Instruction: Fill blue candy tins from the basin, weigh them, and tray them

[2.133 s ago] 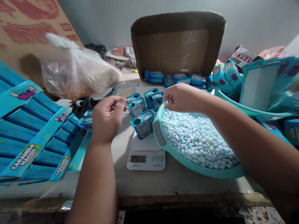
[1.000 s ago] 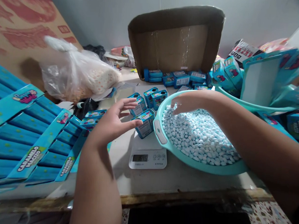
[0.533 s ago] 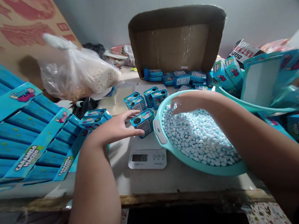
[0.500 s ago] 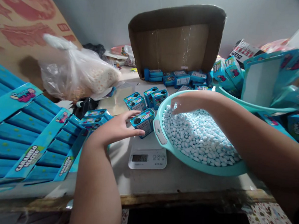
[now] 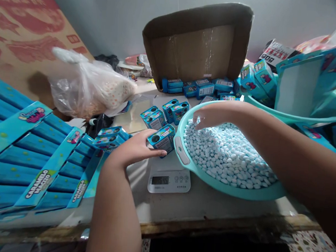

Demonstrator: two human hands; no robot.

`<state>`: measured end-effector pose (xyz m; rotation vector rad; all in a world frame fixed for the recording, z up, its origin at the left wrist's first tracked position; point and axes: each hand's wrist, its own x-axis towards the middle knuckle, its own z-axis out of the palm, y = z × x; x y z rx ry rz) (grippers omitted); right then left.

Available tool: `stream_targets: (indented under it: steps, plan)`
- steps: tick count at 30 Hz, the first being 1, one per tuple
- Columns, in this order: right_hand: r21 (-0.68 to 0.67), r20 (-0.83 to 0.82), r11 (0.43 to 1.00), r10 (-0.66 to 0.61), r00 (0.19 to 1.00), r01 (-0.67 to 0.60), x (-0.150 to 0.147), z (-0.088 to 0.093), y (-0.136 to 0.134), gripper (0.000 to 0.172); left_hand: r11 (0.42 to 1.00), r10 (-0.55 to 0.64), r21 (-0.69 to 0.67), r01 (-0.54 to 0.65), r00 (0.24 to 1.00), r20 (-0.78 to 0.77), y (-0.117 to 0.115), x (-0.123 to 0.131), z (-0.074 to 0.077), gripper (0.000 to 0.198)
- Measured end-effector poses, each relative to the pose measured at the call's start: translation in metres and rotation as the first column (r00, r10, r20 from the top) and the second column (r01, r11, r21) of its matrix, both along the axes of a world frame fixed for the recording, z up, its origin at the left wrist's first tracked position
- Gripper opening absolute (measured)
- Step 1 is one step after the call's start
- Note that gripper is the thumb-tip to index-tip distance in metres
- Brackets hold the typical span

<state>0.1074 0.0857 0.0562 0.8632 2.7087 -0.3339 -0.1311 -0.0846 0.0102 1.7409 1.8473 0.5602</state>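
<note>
Your left hand [image 5: 139, 149] clasps the blue printed box [image 5: 164, 140], thumb against its near face, fingers behind, over the white scale [image 5: 169, 183], back from its front edge. Likely light and crushable: squeeze its sides gently. Your right hand's [image 5: 209, 116] curled fingers meet pale-blue candies [image 5: 225, 154]; any pinch is hidden.

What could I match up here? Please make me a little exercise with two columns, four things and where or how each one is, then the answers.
Things
1. Left hand
2. Scale
3. Right hand
4. Large open carton

Place or look
A. Over the pale candies
B. Brown, beyond the turquoise basin
C. Around a small blue container
D. White, with a digital display

Right pairs: 1-C, 2-D, 3-A, 4-B
</note>
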Motion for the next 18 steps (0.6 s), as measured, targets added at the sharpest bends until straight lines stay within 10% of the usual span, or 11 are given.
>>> stream_targets:
  steps: [4, 9, 14, 18]
  plan:
    - [0.021, 0.057, 1.0, 0.011, 0.998, -0.013, 0.0, 0.003, -0.002, 0.045, 1.0, -0.015, 0.012, 0.015, 1.0, -0.001, 0.0, 0.0, 0.001, 0.035]
    - [0.021, 0.055, 1.0, 0.022, 0.998, -0.023, 0.0, 0.003, -0.001, 0.048, 0.97, 0.053, 0.24, -0.027, 0.993, -0.102, 0.004, 0.007, -0.002, 0.041]
    - [0.022, 0.037, 1.0, 0.017, 0.999, -0.018, 0.002, 0.005, -0.001, 0.049, 0.73, 0.172, 0.681, 0.059, 0.949, -0.266, 0.011, 0.041, -0.011, 0.046]
    - [0.022, 0.033, 0.999, 0.036, 0.999, -0.037, 0.003, 0.006, 0.001, 0.05, 0.624, 0.238, 0.738, 0.256, 0.838, -0.492, 0.012, 0.057, -0.02, 0.055]
